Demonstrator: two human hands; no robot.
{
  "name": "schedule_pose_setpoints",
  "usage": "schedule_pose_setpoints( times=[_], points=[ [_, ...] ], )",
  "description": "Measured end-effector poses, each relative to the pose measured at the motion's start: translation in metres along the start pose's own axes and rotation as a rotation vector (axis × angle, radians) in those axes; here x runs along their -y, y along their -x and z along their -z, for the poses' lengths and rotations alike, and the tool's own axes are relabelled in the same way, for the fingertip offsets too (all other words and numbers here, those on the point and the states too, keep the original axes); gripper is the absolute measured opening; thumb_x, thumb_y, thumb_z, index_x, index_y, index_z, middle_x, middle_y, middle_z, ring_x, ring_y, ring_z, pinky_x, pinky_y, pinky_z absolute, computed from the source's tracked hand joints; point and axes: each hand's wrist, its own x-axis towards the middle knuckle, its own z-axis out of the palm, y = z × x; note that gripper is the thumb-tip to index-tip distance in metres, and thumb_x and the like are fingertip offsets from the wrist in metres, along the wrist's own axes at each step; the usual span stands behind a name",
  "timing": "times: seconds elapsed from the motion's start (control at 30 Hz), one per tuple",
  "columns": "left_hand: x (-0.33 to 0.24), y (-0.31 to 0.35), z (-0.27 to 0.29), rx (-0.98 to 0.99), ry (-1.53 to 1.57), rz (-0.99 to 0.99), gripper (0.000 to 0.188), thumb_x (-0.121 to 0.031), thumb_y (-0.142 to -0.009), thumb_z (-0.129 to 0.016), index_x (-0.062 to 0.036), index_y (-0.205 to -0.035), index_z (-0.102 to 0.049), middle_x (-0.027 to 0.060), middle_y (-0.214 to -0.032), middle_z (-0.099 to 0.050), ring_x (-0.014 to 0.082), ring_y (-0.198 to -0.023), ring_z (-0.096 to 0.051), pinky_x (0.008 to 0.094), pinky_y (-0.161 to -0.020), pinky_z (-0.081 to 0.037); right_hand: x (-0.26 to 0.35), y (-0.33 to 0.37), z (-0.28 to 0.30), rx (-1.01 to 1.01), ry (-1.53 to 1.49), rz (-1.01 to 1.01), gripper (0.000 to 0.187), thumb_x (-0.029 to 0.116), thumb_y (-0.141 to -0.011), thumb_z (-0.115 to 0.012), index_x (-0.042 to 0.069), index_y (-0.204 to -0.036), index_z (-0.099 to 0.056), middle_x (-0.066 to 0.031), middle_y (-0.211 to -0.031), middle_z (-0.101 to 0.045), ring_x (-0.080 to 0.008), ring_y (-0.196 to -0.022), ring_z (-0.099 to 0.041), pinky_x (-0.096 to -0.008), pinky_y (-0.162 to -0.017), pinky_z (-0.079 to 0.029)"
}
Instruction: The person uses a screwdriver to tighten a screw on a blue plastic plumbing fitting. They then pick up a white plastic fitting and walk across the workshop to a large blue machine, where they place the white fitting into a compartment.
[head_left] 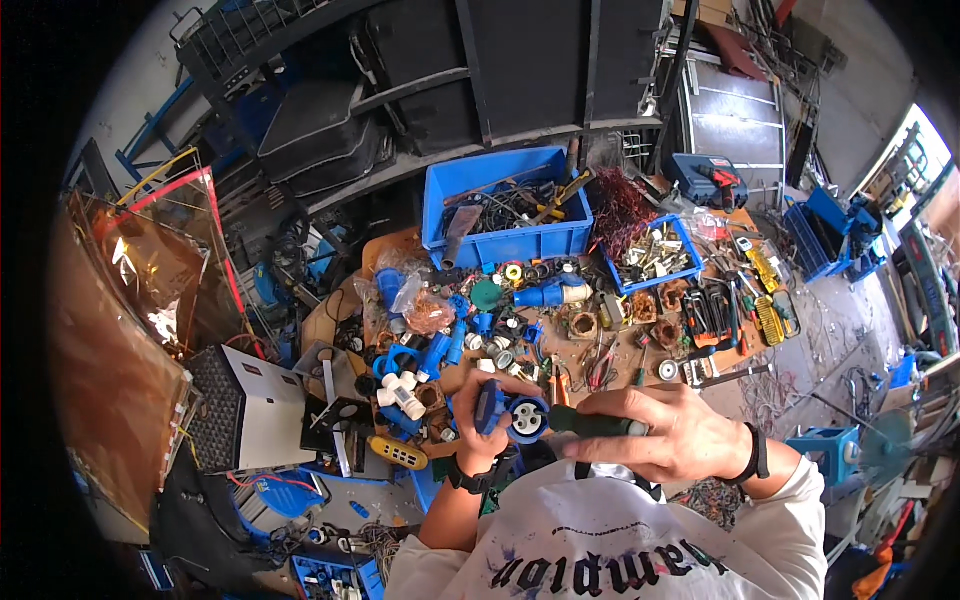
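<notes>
My left hand (477, 437): closed round blue connector (527, 419), best steadied. My right hand (672, 424): gripping green handle (590, 424), best aligned.

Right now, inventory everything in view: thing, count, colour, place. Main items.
connector: one, blue, white inside, left hand
cylindrical item: one, dark green, right hand; kind unclear
pipe fitting: one, white, left of hands
socket strip: one, yellow, table's near left
large bin: one, blue, table's back
wire tangle: one, dark red, right of bin
drill: one, red-black, back right
small parts: uncountable, mixed colours, across table
left hand, right hand: two, bare, front
</notes>
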Motion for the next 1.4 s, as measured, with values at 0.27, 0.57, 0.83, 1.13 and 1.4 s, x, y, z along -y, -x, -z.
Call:
schedule_pose_setpoints(
  times=[0.27,0.57,0.83,1.13,1.4],
  points=[
    [-0.004,-0.005,-0.001,-0.015,0.013,0.004,0.055,-0.049,-0.084,-0.068,-0.0002,-0.096,-0.046,0.0186,-0.086,-0.069,0.0248,-0.078,-0.069,0.0343,-0.072,-0.056,0.002,0.004,-0.011,-0.207,-0.005,-0.533,0.063,0.045,-0.079,-0.072,0.001,-0.113,-0.043,-0.0125,-0.092,-0.064,-0.0332,-0.065,-0.066,-0.0390,-0.053,-0.053],
    [-0.005,-0.011,0.000,0.044,0.056,-0.083,0.054,-0.046,-0.084,-0.068,0.0022,-0.098,-0.046,0.0206,-0.090,-0.068,0.0266,-0.080,-0.069,0.0356,-0.072,-0.056,-0.005,-0.006,0.000,-0.117,-0.032,-0.142,0.038,0.027,-0.082,-0.072,0.006,-0.104,-0.049,-0.0071,-0.085,-0.054,-0.0239,-0.064,-0.061,-0.0335,-0.047,-0.048],
    [-0.012,-0.017,-0.008,0.017,-0.066,-0.045,0.052,-0.054,-0.088,-0.057,-0.0048,-0.092,-0.040,0.0201,-0.081,-0.068,0.0233,-0.070,-0.067,0.0312,-0.065,-0.052,-0.008,-0.008,0.003,-0.122,-0.080,-0.115,0.038,0.022,-0.080,-0.073,0.006,-0.105,-0.050,-0.0083,-0.091,-0.054,-0.0254,-0.074,-0.061,-0.0344,-0.057,-0.051],
    [-0.004,-0.010,-0.005,-0.006,0.024,-0.028,0.056,-0.049,-0.084,-0.067,-0.0004,-0.098,-0.042,0.0208,-0.088,-0.068,0.0245,-0.077,-0.069,0.0324,-0.069,-0.056,-0.001,-0.005,0.005,-0.087,-0.010,-0.243,0.038,0.032,-0.083,-0.070,0.007,-0.107,-0.054,-0.0075,-0.080,-0.057,-0.0246,-0.067,-0.062,-0.0354,-0.054,-0.050],
    [0.000,-0.009,0.001,0.039,0.046,-0.025,0.057,-0.050,-0.083,-0.068,-0.0001,-0.098,-0.045,0.0206,-0.088,-0.069,0.0253,-0.077,-0.070,0.0332,-0.070,-0.056,-0.009,-0.006,0.018,0.000,-0.056,-0.061,0.034,0.022,-0.081,-0.070,0.010,-0.110,-0.055,-0.0073,-0.089,-0.054,-0.0268,-0.074,-0.061,-0.0356,-0.054,-0.051]
  ],
)
